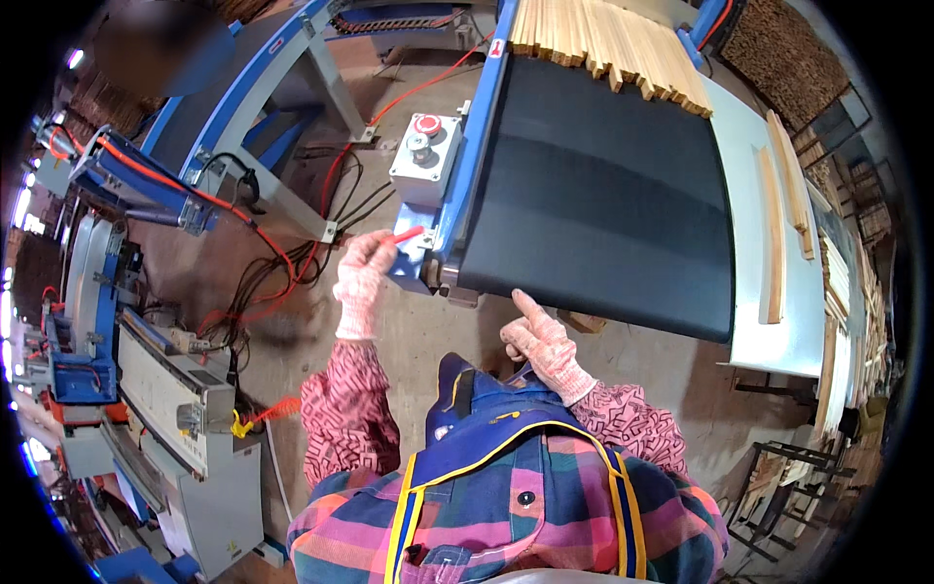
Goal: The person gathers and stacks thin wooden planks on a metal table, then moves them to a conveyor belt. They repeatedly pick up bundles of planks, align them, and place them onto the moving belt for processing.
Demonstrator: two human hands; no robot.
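My left hand (364, 271), in a pale pinkish work glove, is closed on a short red stick-like piece (407, 235). The stick's far end lies by a small metal bracket on the conveyor's blue side frame; whether it is fixed there I cannot tell. My right hand (540, 341), gloved alike, is at the near edge of the black conveyor belt (603, 204). Its index finger stretches toward the belt edge, while the other fingers bend loosely, and nothing shows in them. Many light wooden strips (608, 44) lie side by side at the belt's far end.
A grey control box (425, 156) with a red button stands left of the belt. Right of it, a metal side table (744, 234) bears a few wooden strips (772, 234). Red and black cables (263, 273) trail over the floor toward machines on the left. A dark metal rack (783, 496) stands lower right.
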